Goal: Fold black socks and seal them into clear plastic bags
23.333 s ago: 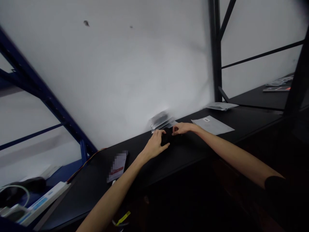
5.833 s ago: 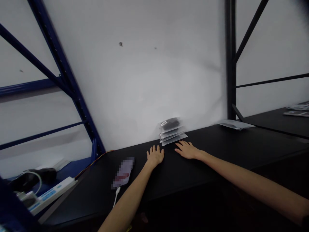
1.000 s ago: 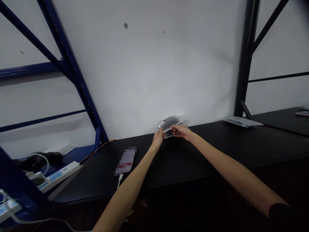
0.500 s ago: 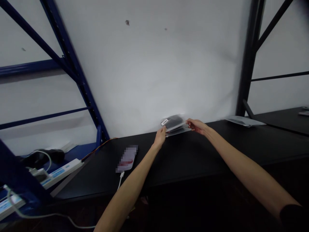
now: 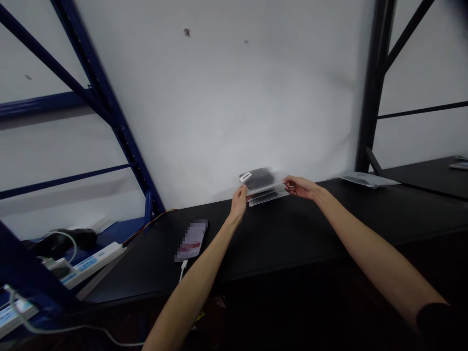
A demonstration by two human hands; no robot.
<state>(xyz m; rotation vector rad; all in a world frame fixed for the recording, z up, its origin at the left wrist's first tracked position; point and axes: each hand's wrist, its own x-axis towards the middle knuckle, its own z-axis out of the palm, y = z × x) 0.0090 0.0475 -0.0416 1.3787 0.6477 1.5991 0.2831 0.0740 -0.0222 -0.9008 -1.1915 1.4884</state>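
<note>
This looks like a storeroom or workroom: a black bench runs along a white wall, between blue steel racking on the left and black racking on the right. A power strip sits low at left.

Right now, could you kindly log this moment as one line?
left hand holds clear packet stack | right hand holds other edge | under: black bench

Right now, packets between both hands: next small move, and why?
Probably square up the clear plastic packets before anything else: the left hand pinches their left edge, the right hand only reaches the right edge, and the stack looks slightly fanned, its layers offset.
</note>
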